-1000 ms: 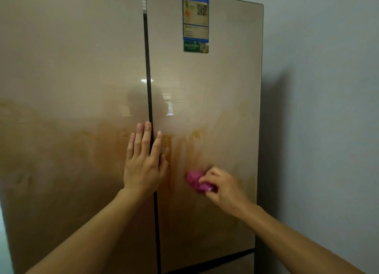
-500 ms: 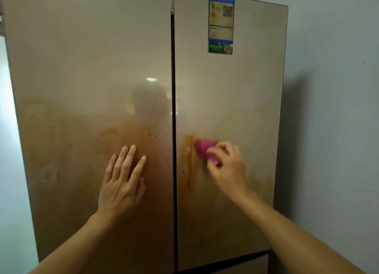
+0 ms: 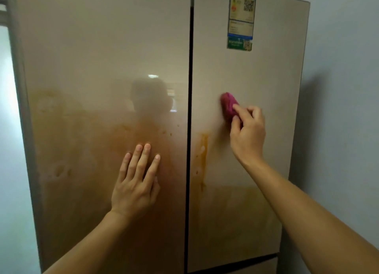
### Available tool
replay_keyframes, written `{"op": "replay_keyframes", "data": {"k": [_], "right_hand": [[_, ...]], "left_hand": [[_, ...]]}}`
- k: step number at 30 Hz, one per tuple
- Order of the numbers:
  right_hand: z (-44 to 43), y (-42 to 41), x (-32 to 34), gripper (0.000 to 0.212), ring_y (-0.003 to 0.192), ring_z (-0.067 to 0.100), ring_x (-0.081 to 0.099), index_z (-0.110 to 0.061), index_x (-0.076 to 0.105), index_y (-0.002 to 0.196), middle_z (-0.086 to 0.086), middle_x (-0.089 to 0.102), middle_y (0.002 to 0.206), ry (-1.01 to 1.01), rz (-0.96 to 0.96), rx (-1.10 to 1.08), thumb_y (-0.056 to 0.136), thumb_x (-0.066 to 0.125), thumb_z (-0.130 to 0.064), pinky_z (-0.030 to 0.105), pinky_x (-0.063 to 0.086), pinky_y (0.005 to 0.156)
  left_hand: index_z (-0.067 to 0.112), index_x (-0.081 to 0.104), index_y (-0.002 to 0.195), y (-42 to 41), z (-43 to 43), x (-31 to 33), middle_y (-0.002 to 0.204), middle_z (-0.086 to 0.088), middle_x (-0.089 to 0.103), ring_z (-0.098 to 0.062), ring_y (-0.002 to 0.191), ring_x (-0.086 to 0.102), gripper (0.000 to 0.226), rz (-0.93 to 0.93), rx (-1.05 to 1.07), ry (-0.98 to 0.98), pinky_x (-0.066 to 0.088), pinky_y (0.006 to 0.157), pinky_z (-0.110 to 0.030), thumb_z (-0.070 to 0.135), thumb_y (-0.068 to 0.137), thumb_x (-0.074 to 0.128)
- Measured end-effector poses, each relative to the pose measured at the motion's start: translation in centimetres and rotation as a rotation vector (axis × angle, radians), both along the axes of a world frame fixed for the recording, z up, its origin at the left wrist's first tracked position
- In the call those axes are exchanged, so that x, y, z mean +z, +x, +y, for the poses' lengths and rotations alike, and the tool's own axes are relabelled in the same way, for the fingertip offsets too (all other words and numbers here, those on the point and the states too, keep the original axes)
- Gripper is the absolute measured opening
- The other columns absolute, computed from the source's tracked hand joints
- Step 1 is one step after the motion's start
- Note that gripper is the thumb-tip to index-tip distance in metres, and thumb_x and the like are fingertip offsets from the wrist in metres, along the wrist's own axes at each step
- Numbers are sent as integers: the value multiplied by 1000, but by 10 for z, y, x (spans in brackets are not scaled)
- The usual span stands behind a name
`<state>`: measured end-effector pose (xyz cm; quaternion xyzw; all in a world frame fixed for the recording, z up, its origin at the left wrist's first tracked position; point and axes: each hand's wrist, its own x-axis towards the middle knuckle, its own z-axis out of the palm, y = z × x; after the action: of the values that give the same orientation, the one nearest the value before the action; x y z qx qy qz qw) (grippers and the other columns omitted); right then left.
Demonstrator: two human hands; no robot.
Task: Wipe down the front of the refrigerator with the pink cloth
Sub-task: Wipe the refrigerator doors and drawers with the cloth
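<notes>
the right hand (image 3: 247, 134) gripped the bunched pink cloth (image 3: 228, 105) against the refrigerator (image 3: 256, 72)'s right door — the left hand (image 3: 136, 183) lay flat, fingers straight, on the left door beside an orange streak (image 3: 202, 150).

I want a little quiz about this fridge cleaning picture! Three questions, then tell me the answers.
1. True or false: the left hand lies flat, fingers straight, on the left door.
2. Which hand grips the pink cloth? A) the left hand B) the right hand C) both hands
3. Fill in the missing word: the orange streak runs down the ____ door, close to the middle gap and lower than the cloth.

Key: 1 true; 2 B; 3 right.
</notes>
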<state>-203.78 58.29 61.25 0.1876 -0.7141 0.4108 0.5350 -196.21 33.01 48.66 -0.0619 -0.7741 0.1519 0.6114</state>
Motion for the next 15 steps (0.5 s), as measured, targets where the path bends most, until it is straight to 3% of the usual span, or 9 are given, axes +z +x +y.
{"op": "replay_keyframes", "data": {"k": [2, 4, 7, 9, 11, 15], "right_hand": [[-10, 6, -24, 31, 99, 22, 50, -15, 65, 116, 7, 54, 106, 110, 50, 39, 88, 51, -12, 14, 31, 84], [-14, 18, -56, 32, 97, 18, 50, -18, 67, 110, 3, 55, 104, 351, 43, 115, 83, 52, -14, 16, 36, 85], [-7, 38, -79, 27, 90, 10, 53, -23, 71, 104, -6, 57, 97, 635, -209, 384, 83, 56, -15, 23, 46, 80], [1, 41, -57, 25, 84, 10, 59, -32, 69, 95, -10, 62, 92, 523, -291, 506, 79, 59, -16, 24, 48, 74], [6, 33, -23, 26, 78, 12, 58, -37, 61, 86, -9, 62, 89, 271, -220, 383, 79, 61, -11, 25, 45, 68], [-10, 27, 2, 18, 106, 14, 45, -22, 68, 99, 4, 45, 114, 41, -72, 109, 90, 55, -13, 17, 34, 91]], "left_hand": [[8, 38, 144, 0, 0, 0, 154, -22, 29, -37, 145, 22, 54, 9, 2, 2, 20, 118, -52, 26, 93, 40], [7, 40, 143, 0, -1, 0, 154, -22, 29, -37, 145, 22, 54, 10, -9, 2, 20, 118, -52, 25, 92, 41], [7, 42, 143, 1, -1, -2, 154, -22, 29, -37, 145, 23, 55, -3, -11, 1, 20, 118, -52, 25, 91, 44], [7, 42, 143, 1, -1, -2, 154, -22, 29, -37, 145, 23, 55, -18, -14, 8, 21, 118, -53, 25, 90, 45], [8, 41, 143, 1, -2, -1, 155, -21, 28, -36, 146, 23, 55, -26, -15, 13, 22, 117, -53, 26, 91, 45], [8, 42, 143, 1, -2, -2, 154, -21, 29, -36, 145, 23, 54, -17, -23, 12, 23, 117, -53, 25, 92, 43]]}}
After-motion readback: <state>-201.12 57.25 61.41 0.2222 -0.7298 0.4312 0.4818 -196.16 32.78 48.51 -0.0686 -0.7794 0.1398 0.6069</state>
